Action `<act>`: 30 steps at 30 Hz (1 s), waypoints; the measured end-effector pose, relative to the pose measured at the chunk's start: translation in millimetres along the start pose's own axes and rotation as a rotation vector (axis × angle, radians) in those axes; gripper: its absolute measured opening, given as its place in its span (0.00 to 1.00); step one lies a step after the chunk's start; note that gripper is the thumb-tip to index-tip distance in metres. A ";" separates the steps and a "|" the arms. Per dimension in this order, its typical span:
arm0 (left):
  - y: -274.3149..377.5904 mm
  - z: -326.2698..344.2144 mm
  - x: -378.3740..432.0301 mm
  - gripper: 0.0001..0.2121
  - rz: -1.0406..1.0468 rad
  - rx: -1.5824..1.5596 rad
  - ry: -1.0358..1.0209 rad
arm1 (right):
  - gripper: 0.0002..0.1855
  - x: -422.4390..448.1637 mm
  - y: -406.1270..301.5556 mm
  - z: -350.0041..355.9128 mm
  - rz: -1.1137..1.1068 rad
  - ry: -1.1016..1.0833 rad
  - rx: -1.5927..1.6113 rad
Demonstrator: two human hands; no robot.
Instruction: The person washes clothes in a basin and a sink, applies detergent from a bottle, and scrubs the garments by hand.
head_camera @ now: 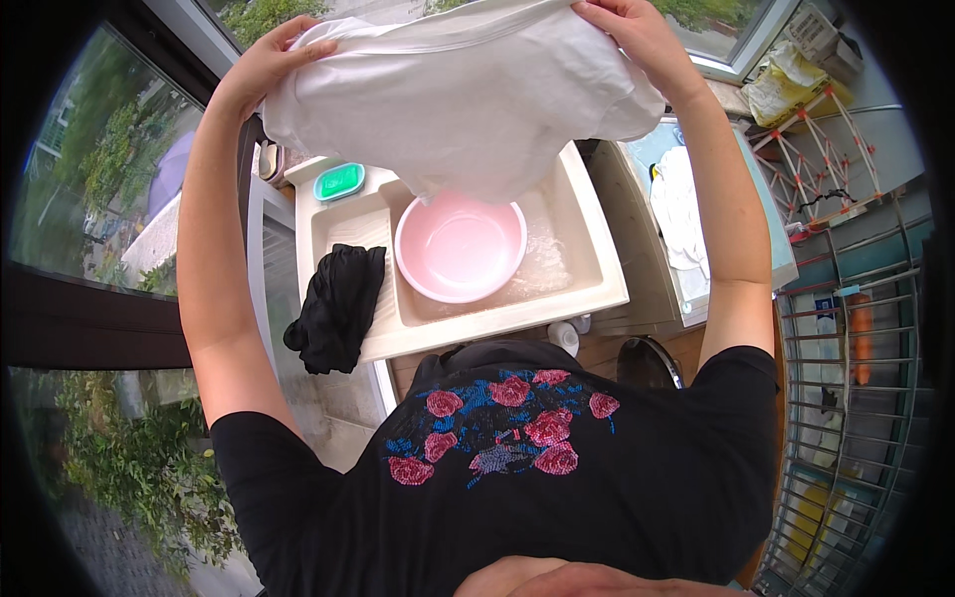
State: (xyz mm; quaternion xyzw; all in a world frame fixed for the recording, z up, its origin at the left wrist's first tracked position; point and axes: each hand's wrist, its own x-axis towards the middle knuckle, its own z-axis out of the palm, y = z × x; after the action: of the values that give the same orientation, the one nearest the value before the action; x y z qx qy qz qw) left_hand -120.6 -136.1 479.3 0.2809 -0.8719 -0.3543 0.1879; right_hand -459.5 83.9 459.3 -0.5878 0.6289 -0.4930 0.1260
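Observation:
A white cloth garment point(462, 104) is spread wide above a laundry sink point(608, 261). My left hand point(287, 56) grips its upper left edge, and my right hand point(615, 22) grips the upper right. The garment's lower part hangs down to the far rim of a pink plastic basin point(462, 250), which stands in the sink bowl; whether they touch I cannot tell. Shallow water or suds lie beside the basin. A bunched black cloth point(339, 310) drapes over the ribbed washboard part and the sink's front left edge. Green soap point(339, 181) sits in a dish on the back left ledge.
To the right, a light blue surface point(746, 216) holds white cloth point(679, 209). A metal wire rack point(850, 418) stands at far right, below a red-and-white frame point(817, 157). Windows rise at the left and back. A white bottle point(563, 339) is below the sink's front edge.

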 end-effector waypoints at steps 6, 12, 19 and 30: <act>0.7 -19.1 4.9 0.23 0.010 -0.169 -0.136 | 0.13 29.5 -12.1 -26.5 0.069 -0.116 0.295; -20.3 -64.2 27.6 0.15 0.067 -0.182 -0.002 | 0.10 49.8 -21.2 -61.5 -0.093 0.044 0.018; -8.4 29.0 30.1 0.17 0.148 0.575 0.236 | 0.10 26.0 10.0 -40.8 -0.287 0.031 -0.626; 52.4 -15.3 47.6 0.17 0.129 0.017 0.531 | 0.10 64.7 -41.4 -91.1 -0.086 0.176 -0.243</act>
State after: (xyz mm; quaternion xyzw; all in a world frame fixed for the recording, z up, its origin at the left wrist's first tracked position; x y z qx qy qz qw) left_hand -168.0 -142.6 533.7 0.3094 -0.8112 -0.2482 0.4296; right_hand -519.2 78.3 562.2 -0.5794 0.6670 -0.4679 -0.0230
